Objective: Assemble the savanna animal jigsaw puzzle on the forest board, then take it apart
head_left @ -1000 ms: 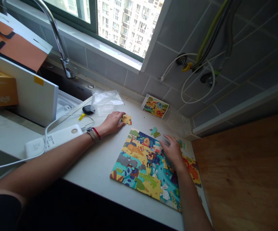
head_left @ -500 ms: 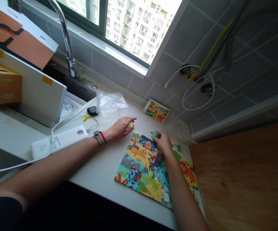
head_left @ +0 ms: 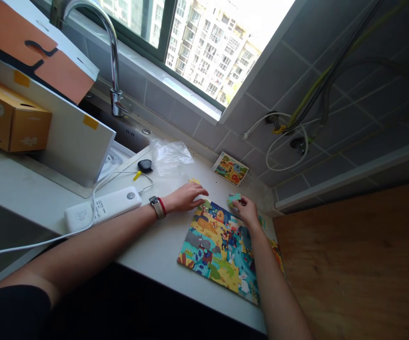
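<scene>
Our right hand (head_left: 247,212) is closed narrow, pinching a green puzzle piece (head_left: 234,199) between thumb and fingers, just above the top edge of the jigsaw puzzle (head_left: 222,252), which lies flat on the counter (head_left: 148,248) below that hand. Our left hand (head_left: 186,198) is spread and empty, its fingertips just beside the puzzle's top corner — a yellow puzzle piece (head_left: 194,181) sits just beyond them. Ahead of the right hand lies a small picture card (head_left: 229,168); past the left hand, a plastic bag (head_left: 172,157); beside the left wrist, a white power bank (head_left: 103,210)
</scene>
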Tool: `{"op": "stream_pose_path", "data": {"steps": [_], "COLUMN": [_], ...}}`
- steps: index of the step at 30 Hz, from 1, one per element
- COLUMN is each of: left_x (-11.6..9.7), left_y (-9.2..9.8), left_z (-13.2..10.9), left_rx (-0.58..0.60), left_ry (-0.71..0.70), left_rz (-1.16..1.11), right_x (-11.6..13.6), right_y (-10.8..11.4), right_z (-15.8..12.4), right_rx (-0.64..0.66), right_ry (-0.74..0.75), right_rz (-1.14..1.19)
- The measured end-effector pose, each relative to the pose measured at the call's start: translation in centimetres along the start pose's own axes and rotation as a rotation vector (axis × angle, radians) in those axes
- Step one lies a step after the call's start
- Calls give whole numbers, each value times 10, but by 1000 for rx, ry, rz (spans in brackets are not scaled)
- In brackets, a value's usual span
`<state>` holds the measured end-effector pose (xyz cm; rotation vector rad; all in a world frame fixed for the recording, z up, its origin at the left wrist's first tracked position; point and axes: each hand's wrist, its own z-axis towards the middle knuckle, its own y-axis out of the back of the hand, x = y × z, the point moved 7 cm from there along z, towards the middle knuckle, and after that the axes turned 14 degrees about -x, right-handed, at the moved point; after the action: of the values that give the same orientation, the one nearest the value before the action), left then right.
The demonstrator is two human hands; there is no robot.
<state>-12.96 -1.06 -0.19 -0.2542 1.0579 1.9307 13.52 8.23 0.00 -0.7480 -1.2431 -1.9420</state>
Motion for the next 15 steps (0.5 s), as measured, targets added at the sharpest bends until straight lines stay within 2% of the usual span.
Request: {"op": "stream_pose_path", "data": {"steps": [2,5,9,12,15], "left_x": [-12,-30,-49,-55,-56], "left_y": [0,-5,-17,-22,-23], "left_z": [-1,-6,-13,-17,-19], "left_rx": [24,73,127,157,179], "left_ry": [-38,-113,-206,-229,-247], "left_rz": [-51,-98,-107,-106,-103], "right_x": [10,19,35,52,66], "right_y": [14,32,37,33,33], "right_z": [-31,-102,-194,-225,-228], "right_rx": [16,66,133,119,41], "right_ry": [-58,-209,-275,-168,-27], "right_rz": [44,181,158,5,-92]}}
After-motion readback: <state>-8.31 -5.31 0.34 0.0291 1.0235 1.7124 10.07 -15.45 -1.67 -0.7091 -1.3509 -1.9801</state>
